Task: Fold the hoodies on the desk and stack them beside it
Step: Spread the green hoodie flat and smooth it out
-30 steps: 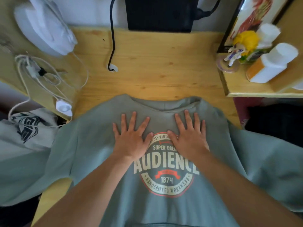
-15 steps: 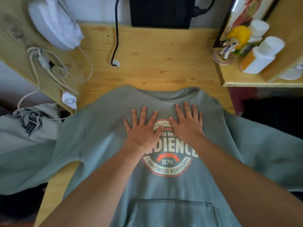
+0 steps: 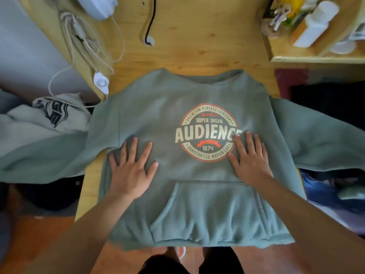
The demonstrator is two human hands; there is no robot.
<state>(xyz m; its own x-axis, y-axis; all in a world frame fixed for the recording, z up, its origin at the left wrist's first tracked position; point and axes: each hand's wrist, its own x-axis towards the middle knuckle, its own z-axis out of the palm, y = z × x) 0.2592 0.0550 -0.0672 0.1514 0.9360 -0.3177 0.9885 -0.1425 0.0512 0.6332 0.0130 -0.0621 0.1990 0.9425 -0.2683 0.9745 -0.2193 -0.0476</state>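
Observation:
A sage-green hoodie (image 3: 162,115) with a round "AUDIENCE" print lies face up on the wooden desk (image 3: 197,52). Its sleeves hang off both sides and its hem hangs over the near edge. My left hand (image 3: 132,171) presses flat on the cloth left of the print, fingers spread. My right hand (image 3: 249,159) lies flat just right of the print, above the front pocket. A second, light grey hoodie (image 3: 49,117) with a dark print sits crumpled off the desk's left side.
A black cable (image 3: 150,20) runs down into a hole in the desk at the back. White cords and a switch (image 3: 101,83) hang on the left panel. A shelf (image 3: 316,58) at the right carries bottles and a figurine. Dark clutter lies below on both sides.
Both hands have slid from the chest, on the print, down and apart to either side of it, uncovering the print. The view has tilted down, showing the pocket and hem.

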